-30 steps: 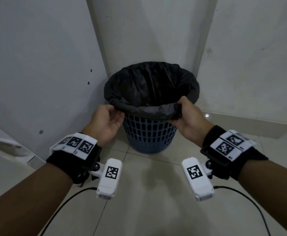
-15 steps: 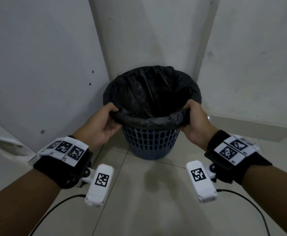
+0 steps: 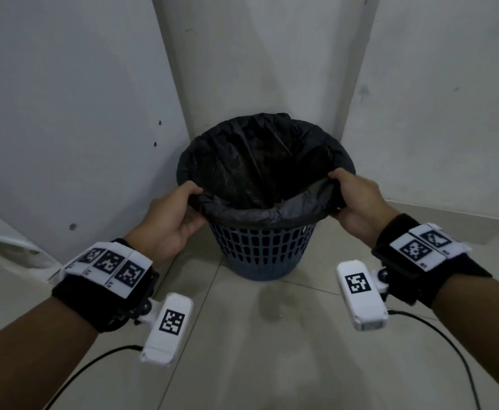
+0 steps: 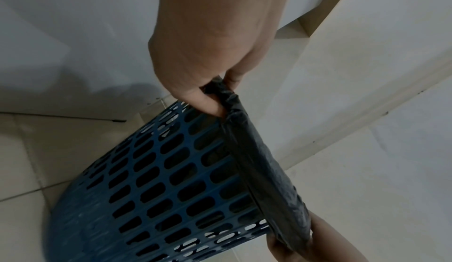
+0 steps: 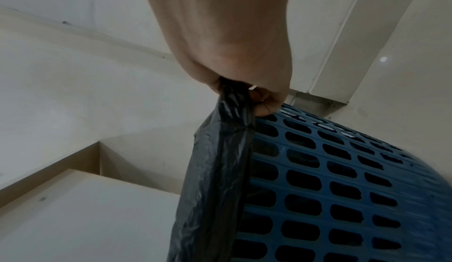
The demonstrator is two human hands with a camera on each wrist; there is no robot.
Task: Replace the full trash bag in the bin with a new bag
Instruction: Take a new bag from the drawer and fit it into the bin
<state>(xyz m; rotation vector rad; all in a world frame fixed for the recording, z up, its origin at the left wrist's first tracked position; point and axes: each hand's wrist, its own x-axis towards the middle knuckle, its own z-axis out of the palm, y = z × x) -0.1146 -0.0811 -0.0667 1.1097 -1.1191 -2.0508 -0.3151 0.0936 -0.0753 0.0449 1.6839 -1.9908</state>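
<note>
A blue perforated bin (image 3: 260, 253) stands on the floor in a wall corner, lined with a black trash bag (image 3: 260, 161) folded over its rim. My left hand (image 3: 180, 214) pinches the bag's edge at the near left of the rim. My right hand (image 3: 352, 196) grips the edge at the near right. In the left wrist view, thumb and fingers of the left hand (image 4: 208, 84) clamp the bunched black bag (image 4: 264, 169) above the bin (image 4: 159, 189). The right wrist view shows the right hand (image 5: 247, 92) clutching the bag (image 5: 215, 169) beside the bin (image 5: 330, 179). The bag's inside is dark.
White walls (image 3: 64, 113) close in on the left, behind and on the right of the bin. The floor (image 3: 257, 350) is pale tile. A white low object (image 3: 2, 250) lies at the far left. Black cables (image 3: 449, 344) trail from the wrist cameras.
Both hands have slid apart along the near rim, from close together at the front to the left and right sides, still holding the bag's edge.
</note>
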